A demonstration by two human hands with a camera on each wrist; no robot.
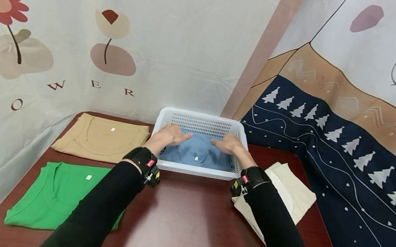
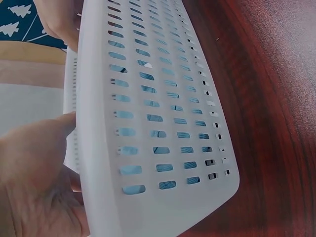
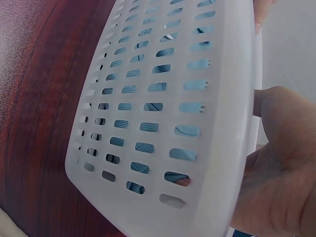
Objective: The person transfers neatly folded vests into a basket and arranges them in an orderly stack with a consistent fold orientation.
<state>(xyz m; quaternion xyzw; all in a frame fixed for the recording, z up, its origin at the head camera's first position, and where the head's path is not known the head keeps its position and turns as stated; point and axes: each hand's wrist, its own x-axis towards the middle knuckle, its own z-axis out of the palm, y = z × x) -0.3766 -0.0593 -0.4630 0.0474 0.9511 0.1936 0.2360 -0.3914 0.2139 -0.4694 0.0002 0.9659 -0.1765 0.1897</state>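
A folded light-blue T-shirt (image 1: 200, 147), with a small white tag at its neckline, lies inside a white plastic basket (image 1: 195, 170). My left hand (image 1: 171, 135) reaches over the basket's left part, and my right hand (image 1: 231, 144) over its right part. Both thumbs stretch inward above the shirt, apart from it. The other fingers go down into the basket and are mostly hidden. Through a slot in the right wrist view, a bit of finger shows against the blue cloth. The near basket rim (image 2: 94, 123) hides much of the left hand in its wrist view.
Left of the basket lie a folded tan shirt (image 1: 114, 141) and, nearer, a green shirt (image 1: 65, 189), partly covered by the left sleeve. Cream folded cloth (image 1: 299, 194) lies under the right forearm. A printed curtain (image 1: 194, 46) hangs behind the dark red table (image 1: 179, 223).
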